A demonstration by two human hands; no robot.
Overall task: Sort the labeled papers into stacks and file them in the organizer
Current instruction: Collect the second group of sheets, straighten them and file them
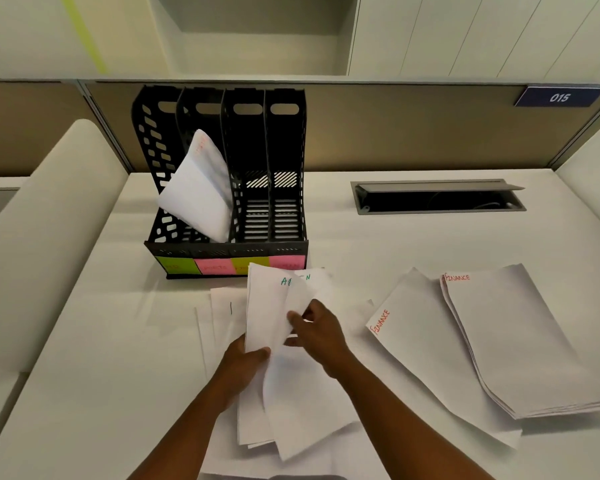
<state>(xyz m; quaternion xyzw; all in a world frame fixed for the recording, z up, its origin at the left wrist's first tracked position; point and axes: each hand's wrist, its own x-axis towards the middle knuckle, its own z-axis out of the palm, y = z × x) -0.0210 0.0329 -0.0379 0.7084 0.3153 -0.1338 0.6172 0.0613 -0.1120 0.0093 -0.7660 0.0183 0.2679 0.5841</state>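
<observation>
A black four-slot organizer stands at the back of the white desk, with green and pink labels along its front. A bundle of filed papers leans in its second slot from the left. My left hand and my right hand both grip a lifted bunch of white sheets, the admin papers, marked in green ink at the top. More sheets lie flat under them. To the right lies a stack of finance papers, lettered in red.
An open cable hatch is set into the desk behind the finance stack. A beige partition runs along the back with a blue "015" plate. Padded cream dividers flank the desk on both sides.
</observation>
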